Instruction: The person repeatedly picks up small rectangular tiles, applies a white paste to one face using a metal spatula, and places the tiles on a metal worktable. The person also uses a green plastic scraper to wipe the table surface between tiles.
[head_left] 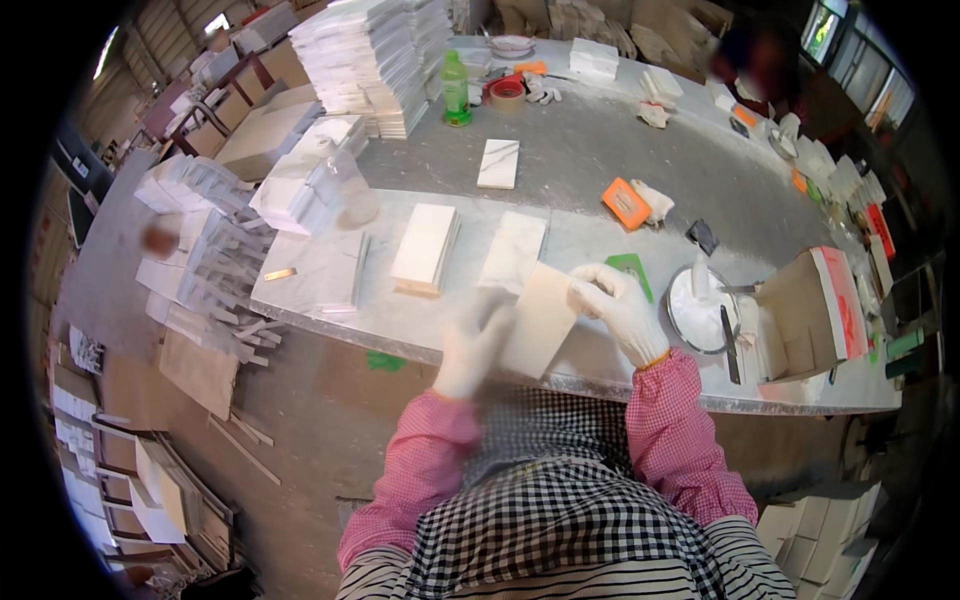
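Right hand (615,305) pinches a pale tile (542,322) near its upper corner, the piece tilted over the near edge of the bench (580,165). Left hand (478,345) is blurred beside the tile's left edge; its grip cannot be told. Step judged as handling or checking this tile; the next move likely calls for steady edge support

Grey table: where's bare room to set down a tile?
Bare: the stretch of grey table between the lone tile and the orange block. Crowded: near right, around the bowl and carton; far left, around bottle and tape.
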